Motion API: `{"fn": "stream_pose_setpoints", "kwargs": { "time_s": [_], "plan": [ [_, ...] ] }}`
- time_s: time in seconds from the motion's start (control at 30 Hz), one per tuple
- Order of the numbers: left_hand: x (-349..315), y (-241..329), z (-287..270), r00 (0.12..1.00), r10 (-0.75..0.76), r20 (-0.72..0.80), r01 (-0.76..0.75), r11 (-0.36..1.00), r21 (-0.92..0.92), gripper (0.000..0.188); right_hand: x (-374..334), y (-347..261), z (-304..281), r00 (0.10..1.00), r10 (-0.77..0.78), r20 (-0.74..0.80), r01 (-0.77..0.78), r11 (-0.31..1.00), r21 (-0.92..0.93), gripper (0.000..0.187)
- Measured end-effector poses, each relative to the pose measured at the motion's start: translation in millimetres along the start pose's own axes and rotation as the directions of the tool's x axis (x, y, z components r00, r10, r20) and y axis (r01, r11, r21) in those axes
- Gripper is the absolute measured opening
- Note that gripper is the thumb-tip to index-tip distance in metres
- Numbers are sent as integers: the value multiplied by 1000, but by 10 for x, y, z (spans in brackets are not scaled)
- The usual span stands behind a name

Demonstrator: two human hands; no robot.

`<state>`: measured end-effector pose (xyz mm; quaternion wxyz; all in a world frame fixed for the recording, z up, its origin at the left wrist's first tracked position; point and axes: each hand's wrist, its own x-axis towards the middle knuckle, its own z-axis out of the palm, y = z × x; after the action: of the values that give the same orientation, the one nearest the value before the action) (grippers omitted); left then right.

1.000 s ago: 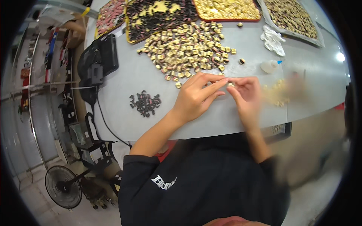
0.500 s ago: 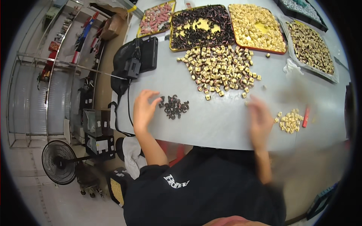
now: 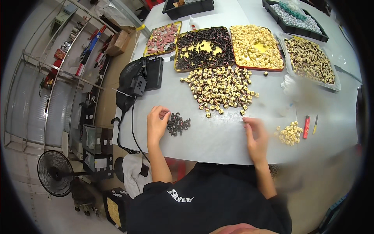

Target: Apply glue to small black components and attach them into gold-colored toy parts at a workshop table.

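Note:
My left hand (image 3: 157,125) rests on the white table (image 3: 218,136), fingertips touching a small heap of dark curved parts (image 3: 178,124). My right hand (image 3: 255,137) lies on the table with its fingers apart and blurred, between a big pile of small beige-and-brown blocks (image 3: 222,90) and a smaller heap of beige blocks (image 3: 289,132). Neither hand visibly holds anything.
At the back stand trays: pink parts (image 3: 162,38), dark parts (image 3: 204,48), beige parts (image 3: 256,46), brown-beige parts (image 3: 310,62). A black device with a cable (image 3: 141,78) sits at the table's left. A red tool (image 3: 306,126) lies right. A fan (image 3: 55,172) stands on the floor.
A second ago both hands were together at the table's middle. The left hand moved left to the dark heap; the right hand swung right, then came back toward the middle.

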<state>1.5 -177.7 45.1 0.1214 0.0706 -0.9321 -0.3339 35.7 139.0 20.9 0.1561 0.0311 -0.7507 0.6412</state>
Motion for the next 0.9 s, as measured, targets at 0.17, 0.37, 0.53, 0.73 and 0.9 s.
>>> {"fn": "stream_pose_setpoints", "kwargs": {
  "time_s": [0.17, 0.37, 0.53, 0.73, 0.9],
  "plan": [
    [-11, -8, 26, 999, 19, -33, -18, 1000, 17, 6, -10, 11, -19, 1000, -1, -2, 1, 1000, -13, 14],
    [-25, -69, 64, 993, -67, -99, 65, 997, -29, 8, -31, -7, -48, 997, 58, 50, -58, 998, 11, 13],
    [-72, -37, 74, 995, -36, -96, 31, 998, -51, 11, -34, -9, -54, 997, 54, 55, -55, 998, 28, 14],
    [-86, -105, 82, 994, -73, -85, 68, 996, -60, 12, -35, 18, -37, 998, 32, 55, -33, 999, 28, 14],
    [-104, -100, 103, 991, -66, -121, 61, 997, -41, 11, -31, 7, -30, 1000, -7, 20, 6, 1000, 31, 14]
  ]
}}
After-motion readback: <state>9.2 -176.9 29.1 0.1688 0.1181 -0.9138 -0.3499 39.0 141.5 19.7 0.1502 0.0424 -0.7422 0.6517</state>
